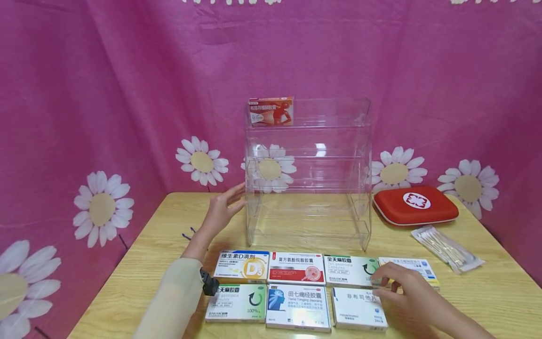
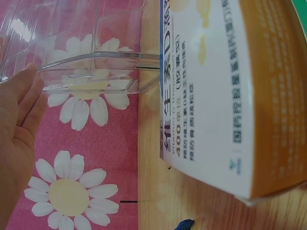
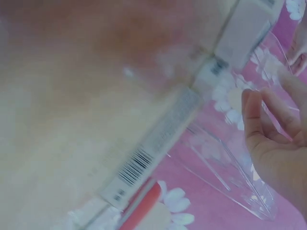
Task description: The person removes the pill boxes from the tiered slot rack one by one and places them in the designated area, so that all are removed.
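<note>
My left hand [image 1: 222,209] touches the left side of a clear tiered display rack [image 1: 309,233] with its fingers extended. In the left wrist view those fingers [image 2: 29,88] lie along the rack's edge. A red-orange medicine box [image 1: 271,113] stands in the rack's top tier, at the left. Over the right end of the boxes hovers my right hand [image 1: 404,285], fingers loosely bent, nothing visible between them. Nearest to it are a white medicine box [image 1: 359,310], a yellow-edged white box [image 1: 417,272] partly hidden by the hand, and a green-and-white box [image 1: 347,270].
Left of these lie a vitamin D box [image 1: 241,266], a red-and-white box [image 1: 296,268], another green-and-white box [image 1: 235,303] and a blue-and-white box [image 1: 298,308]. At the right are a red zip case [image 1: 415,205] and a cotton swab packet [image 1: 446,247]. A pink curtain [image 1: 271,52] hangs behind.
</note>
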The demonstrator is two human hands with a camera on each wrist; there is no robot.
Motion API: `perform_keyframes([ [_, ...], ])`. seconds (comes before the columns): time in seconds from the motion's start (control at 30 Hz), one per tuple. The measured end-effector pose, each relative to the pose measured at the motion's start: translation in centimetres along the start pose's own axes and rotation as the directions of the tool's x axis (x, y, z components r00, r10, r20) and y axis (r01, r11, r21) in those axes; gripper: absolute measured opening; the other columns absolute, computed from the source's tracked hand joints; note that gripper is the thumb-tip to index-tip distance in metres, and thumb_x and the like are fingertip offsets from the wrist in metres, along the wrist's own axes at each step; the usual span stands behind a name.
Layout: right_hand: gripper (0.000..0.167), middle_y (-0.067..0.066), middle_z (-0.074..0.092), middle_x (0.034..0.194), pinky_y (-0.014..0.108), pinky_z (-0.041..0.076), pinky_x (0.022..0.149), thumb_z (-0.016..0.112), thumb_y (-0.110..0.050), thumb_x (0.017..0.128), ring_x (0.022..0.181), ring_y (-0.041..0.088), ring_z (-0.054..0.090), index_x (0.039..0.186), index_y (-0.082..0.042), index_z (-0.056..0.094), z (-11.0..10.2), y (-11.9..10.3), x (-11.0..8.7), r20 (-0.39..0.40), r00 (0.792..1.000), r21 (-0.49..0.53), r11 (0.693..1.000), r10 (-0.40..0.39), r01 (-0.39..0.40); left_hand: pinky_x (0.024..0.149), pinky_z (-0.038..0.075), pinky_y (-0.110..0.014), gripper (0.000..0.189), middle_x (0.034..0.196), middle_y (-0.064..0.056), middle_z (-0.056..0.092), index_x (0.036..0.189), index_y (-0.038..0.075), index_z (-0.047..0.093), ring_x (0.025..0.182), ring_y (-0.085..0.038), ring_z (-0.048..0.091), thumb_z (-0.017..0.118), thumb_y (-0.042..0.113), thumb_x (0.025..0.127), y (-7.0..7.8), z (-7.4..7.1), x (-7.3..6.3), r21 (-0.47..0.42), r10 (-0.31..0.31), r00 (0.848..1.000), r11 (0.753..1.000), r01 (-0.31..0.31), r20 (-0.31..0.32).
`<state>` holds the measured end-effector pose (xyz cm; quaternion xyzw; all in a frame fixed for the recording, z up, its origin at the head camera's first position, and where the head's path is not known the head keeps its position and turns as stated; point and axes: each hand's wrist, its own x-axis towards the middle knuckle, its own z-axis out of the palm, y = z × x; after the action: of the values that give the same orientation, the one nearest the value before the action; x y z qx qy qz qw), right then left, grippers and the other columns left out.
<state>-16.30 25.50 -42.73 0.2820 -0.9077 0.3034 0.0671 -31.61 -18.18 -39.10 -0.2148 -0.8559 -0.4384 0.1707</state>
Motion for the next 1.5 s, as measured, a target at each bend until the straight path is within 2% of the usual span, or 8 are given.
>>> perform_keyframes([
  [0.1, 0.028, -0.004, 0.067, 0.085, 0.013, 0.051, 0.057, 0.084, -0.007, 0.071, 0.072, -0.002, 0.055, 0.093, -0.016, 0.069, -0.8, -0.1, 1.4, -0.148, 0.981, -0.087, 0.99, -0.126, 0.113, 0.094, 0.056, -0.045, 0.053, 0.126, -0.019, 0.066, 0.138, 0.005, 0.054, 0.116, -0.033, 0.065, 0.07, 0.004, 0.087, 0.1, 0.0, 0.1, 0.002, 0.007, 1.0, 1.0, -0.007, -0.004],
  [0.2, 0.033, -0.004, 0.069, 0.086, 0.013, 0.053, 0.058, 0.084, -0.003, 0.068, 0.073, 0.0, 0.058, 0.094, -0.016, 0.069, -1.8, -0.2, 3.6, -0.21, 0.96, -0.138, 0.978, -0.184, 0.157, 0.093, 0.057, -0.043, 0.053, 0.126, -0.019, 0.066, 0.138, 0.005, 0.054, 0.116, -0.033, 0.065, 0.07, 0.005, 0.088, 0.2, 0.0, 0.1, 0.008, 0.006, 1.0, 1.0, -0.006, -0.005],
  [0.5, 0.034, 0.004, 0.069, 0.088, 0.02, 0.058, 0.062, 0.083, -0.006, 0.074, 0.073, 0.015, 0.063, 0.105, -0.007, 0.069, -4.3, -0.9, 11.1, -0.271, 0.944, -0.197, 0.971, -0.189, 0.138, 0.094, 0.057, -0.046, 0.051, 0.125, -0.021, 0.066, 0.137, 0.002, 0.055, 0.114, -0.035, 0.066, 0.07, 0.003, 0.088, 0.1, 0.1, 0.0, 0.013, 0.024, 1.0, 1.0, -0.024, -0.01],
  [0.67, 0.033, 0.011, 0.069, 0.09, 0.028, 0.059, 0.063, 0.08, -0.005, 0.077, 0.072, 0.02, 0.065, 0.108, -0.001, 0.068, -5.2, -1.6, 15.9, -0.358, 0.906, -0.197, 0.967, -0.224, 0.161, 0.092, 0.057, -0.045, 0.05, 0.125, -0.021, 0.067, 0.136, 0.002, 0.056, 0.113, -0.035, 0.067, 0.07, 0.003, 0.087, -0.2, 0.1, -0.1, 0.009, 0.034, 0.999, 0.999, -0.034, -0.017],
  [0.93, 0.039, 0.021, 0.067, 0.098, 0.042, 0.06, 0.074, 0.078, -0.006, 0.081, 0.082, 0.032, 0.065, 0.116, 0.004, 0.064, -6.3, -3.3, 23.5, -0.48, 0.857, -0.09, 0.982, -0.188, 0.166, 0.092, 0.057, -0.041, 0.05, 0.124, -0.022, 0.067, 0.135, 0.0, 0.056, 0.113, -0.035, 0.067, 0.071, 0.003, 0.087, -0.3, 0.2, -0.2, -0.003, 0.04, 0.999, 0.999, -0.04, -0.023],
  [1.17, 0.048, 0.024, 0.062, 0.113, 0.048, 0.056, 0.09, 0.075, -0.008, 0.084, 0.098, 0.039, 0.062, 0.128, 0.003, 0.058, -7.0, -5.2, 29.3, -0.472, 0.87, -0.016, 0.989, -0.139, 0.149, 0.089, 0.058, -0.045, 0.049, 0.122, -0.023, 0.067, 0.133, -0.001, 0.058, 0.11, -0.037, 0.068, 0.071, 0.0, 0.086, -0.3, 0.0, -0.4, -0.006, 0.056, 0.997, 0.998, -0.056, -0.045],
  [1.37, 0.057, 0.026, 0.057, 0.125, 0.052, 0.051, 0.099, 0.073, -0.009, 0.086, 0.109, 0.041, 0.057, 0.138, -0.002, 0.051, -7.5, -6.3, 33.2, -0.464, 0.878, -0.037, 0.993, -0.116, 0.112, 0.09, 0.058, -0.042, 0.049, 0.124, -0.021, 0.067, 0.135, 0.001, 0.057, 0.111, -0.035, 0.068, 0.07, 0.003, 0.087, -0.4, 0.0, -0.5, 0.008, 0.049, 0.998, 0.999, -0.049, -0.032],
  [1.5, 0.058, 0.024, 0.053, 0.138, 0.053, 0.044, 0.109, 0.071, -0.009, 0.088, 0.119, 0.041, 0.054, 0.141, -0.005, 0.048, -7.6, -7.1, 35.3, -0.429, 0.899, -0.058, 0.996, -0.089, 0.071, 0.093, 0.057, -0.04, 0.05, 0.124, -0.021, 0.067, 0.136, 0.002, 0.056, 0.112, -0.034, 0.068, 0.07, 0.004, 0.087, -0.6, 0.0, -0.5, -0.001, 0.039, 0.999, 0.999, -0.039, -0.025],
])
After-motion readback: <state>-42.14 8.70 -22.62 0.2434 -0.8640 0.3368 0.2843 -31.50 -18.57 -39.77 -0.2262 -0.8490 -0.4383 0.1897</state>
